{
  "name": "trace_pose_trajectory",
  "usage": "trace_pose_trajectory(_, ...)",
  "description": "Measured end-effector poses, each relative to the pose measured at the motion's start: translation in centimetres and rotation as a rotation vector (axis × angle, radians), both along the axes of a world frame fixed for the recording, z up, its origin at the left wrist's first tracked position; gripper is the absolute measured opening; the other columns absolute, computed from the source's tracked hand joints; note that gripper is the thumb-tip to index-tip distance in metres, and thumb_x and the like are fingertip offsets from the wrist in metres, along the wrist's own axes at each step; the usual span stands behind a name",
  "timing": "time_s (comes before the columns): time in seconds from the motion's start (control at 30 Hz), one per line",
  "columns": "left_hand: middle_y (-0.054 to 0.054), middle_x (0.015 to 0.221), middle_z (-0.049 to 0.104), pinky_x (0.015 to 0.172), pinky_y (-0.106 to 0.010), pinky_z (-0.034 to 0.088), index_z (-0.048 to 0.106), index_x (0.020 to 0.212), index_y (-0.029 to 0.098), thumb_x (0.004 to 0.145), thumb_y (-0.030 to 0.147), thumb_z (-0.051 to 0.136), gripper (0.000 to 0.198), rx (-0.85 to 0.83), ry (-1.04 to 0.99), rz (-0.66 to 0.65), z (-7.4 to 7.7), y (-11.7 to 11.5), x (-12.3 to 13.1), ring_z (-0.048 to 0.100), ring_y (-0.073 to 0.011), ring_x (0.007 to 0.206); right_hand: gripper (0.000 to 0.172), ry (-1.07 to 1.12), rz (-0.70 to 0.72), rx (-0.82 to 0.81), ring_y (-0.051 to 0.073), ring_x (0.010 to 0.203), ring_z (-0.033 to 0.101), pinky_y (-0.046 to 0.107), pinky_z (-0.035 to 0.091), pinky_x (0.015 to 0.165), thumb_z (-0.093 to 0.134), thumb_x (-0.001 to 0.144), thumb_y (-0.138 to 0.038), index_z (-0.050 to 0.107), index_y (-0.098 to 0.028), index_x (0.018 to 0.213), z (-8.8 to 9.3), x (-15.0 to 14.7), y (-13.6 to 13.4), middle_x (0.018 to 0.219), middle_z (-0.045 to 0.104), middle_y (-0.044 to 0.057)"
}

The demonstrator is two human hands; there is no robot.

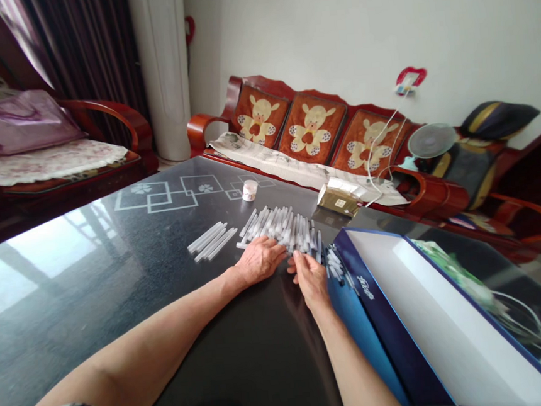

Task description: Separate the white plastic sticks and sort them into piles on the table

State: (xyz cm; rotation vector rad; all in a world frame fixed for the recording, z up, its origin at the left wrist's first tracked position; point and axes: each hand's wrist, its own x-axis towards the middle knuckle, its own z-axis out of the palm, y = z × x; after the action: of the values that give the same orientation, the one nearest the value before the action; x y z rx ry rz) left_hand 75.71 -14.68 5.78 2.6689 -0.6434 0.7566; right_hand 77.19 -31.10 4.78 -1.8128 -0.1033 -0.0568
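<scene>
Many pale sticks (pixel 278 223) lie heaped on the bench (pixel 161 250); a smaller set (pixel 211 240), roughly parallel, lies apart at left. Judged: set arranged, heap remaining. Left hand (pixel 261 259) at heap's near edge, right hand (pixel 310 277) beside it; cannot tell either grip. Open box (pixel 380 307) at right.

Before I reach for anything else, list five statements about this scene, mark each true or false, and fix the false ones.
1. The left hand is at the near edge of the large pile of slender whitish sticks. True.
2. The open dark-blue rectangular box stands left of the right hand. False: it stands on the right.
3. A smaller group of sticks lies left of the large pile. True.
4. The sofa's square cushions are plain green. False: they are orange-brown with cream animal figures.
5. A small round white tub stands beyond the pile. True.
</scene>
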Motion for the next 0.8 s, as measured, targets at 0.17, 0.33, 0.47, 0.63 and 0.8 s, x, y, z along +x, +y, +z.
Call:
trace_pose_trajectory(0.17,-0.006,0.075,0.056,0.072,-0.03,0.037,0.064,0.092,0.016,0.097,0.037,0.032,0.038,0.003,0.015,0.004,0.04,0.0,-0.06,0.049,-0.0178,0.072,0.038,-0.034,0.061,0.038,0.019,0.072,0.066,0.02,0.043,0.043,0.058,0.076,-0.05,0.066,-0.019,0.097,-0.4,0.05,-0.08,0.083,0.07,0.005)
trace_pose_trajectory(0.33,-0.006,0.076,0.056,0.074,-0.029,0.038,0.064,0.093,0.017,0.098,0.038,0.03,0.04,0.011,0.029,0.018,0.05,0.02,-0.04,0.051,-0.0171,0.074,0.043,-0.04,0.054,0.044,0.02,0.075,0.066,0.02,0.043,0.043,0.061,0.073,-0.048,0.064,-0.018,0.104,-0.22,0.04,-0.2,0.094,0.07,0.006)
trace_pose_trajectory(0.47,-0.006,0.075,0.056,0.072,-0.029,0.038,0.064,0.091,0.016,0.097,0.038,0.032,0.04,0.018,0.02,0.018,-0.06,-0.01,-0.01,0.05,-0.017,0.072,0.042,0.013,-0.007,-0.033,0.017,0.058,0.062,0.021,0.041,0.041,0.054,0.077,-0.058,0.066,-0.019,0.085,-0.11,0.02,-0.01,0.076,0.07,0.005)
trace_pose_trajectory(0.63,-0.006,0.075,0.056,0.072,-0.03,0.039,0.065,0.092,0.017,0.097,0.038,0.032,0.039,0.014,0.02,0.015,-0.27,0.09,0.04,0.05,-0.0171,0.072,0.036,-0.06,0.041,-0.019,0.019,0.068,0.065,0.022,0.043,0.046,0.057,0.075,-0.048,0.066,-0.019,0.095,-0.57,0.16,0.0,0.081,0.071,0.005)
trace_pose_trajectory(0.8,-0.006,0.074,0.056,0.074,-0.03,0.04,0.065,0.09,0.017,0.097,0.038,0.032,0.04,-0.019,0.027,0.006,-0.12,0.07,-0.07,0.05,-0.017,0.072,0.043,-0.053,0.028,-0.009,0.019,0.072,0.066,0.023,0.044,0.046,0.06,0.072,-0.048,0.063,-0.018,0.103,-0.12,-0.05,-0.08,0.095,0.071,0.007)
